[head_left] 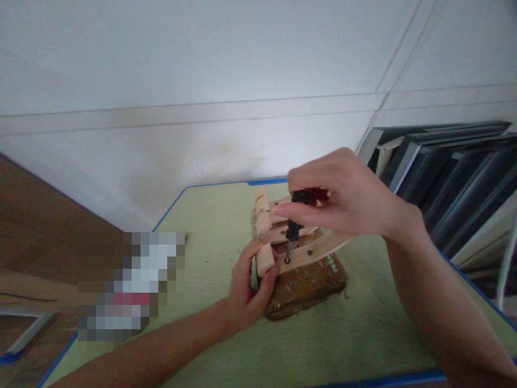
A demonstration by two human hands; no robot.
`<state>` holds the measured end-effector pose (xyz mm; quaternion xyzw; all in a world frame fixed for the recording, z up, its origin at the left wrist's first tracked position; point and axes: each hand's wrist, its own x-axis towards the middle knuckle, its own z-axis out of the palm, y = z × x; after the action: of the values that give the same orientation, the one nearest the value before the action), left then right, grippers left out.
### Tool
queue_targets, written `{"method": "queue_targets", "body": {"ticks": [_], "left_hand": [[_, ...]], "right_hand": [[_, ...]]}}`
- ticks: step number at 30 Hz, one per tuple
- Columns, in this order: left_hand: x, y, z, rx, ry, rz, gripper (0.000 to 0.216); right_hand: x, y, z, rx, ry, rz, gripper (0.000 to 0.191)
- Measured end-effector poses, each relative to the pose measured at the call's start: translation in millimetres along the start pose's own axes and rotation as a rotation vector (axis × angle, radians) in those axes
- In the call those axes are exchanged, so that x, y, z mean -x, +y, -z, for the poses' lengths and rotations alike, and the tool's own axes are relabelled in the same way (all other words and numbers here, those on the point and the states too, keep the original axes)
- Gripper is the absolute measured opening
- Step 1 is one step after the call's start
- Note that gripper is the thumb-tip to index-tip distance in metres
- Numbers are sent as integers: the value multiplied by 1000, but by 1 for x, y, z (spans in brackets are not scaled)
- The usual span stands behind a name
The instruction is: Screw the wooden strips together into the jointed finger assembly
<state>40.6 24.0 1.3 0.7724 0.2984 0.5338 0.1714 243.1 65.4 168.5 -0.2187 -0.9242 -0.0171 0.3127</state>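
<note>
From the head view, a white wall (202,54) backs a pale green table (210,215) with a blue edge. My right grip (343,194) is clamped on the screwdriver (293,229). Its long axis is nearly upright, and its tip is down on the near rail of the wooden rack (319,248). The tip lies below and left of that grip. My left grip (246,291), the nearer one to the tip, is closed around the rack's end peg (265,260), just left of it. I count one screwdriver, one rack, one brown board (311,288) beneath it, and two screw spots on the rail.
</note>
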Motion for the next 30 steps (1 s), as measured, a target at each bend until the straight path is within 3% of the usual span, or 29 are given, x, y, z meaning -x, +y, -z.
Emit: {"method": "queue_targets", "body": {"ticks": [4, 13, 19, 30], "left_hand": [[-1, 2, 1, -33, -14, -4, 37], [-3, 2, 1, -32, -9, -17, 37], [-3, 3, 2, -8, -8, -19, 34], [-1, 1, -1, 3, 0, -4, 37]], "right_hand": [[-2, 4, 0, -139, -11, 59, 21], [7, 4, 23, -432, -172, -6, 23], [4, 2, 24, -288, -126, -28, 14], [0, -3, 7, -48, -15, -25, 49]]}}
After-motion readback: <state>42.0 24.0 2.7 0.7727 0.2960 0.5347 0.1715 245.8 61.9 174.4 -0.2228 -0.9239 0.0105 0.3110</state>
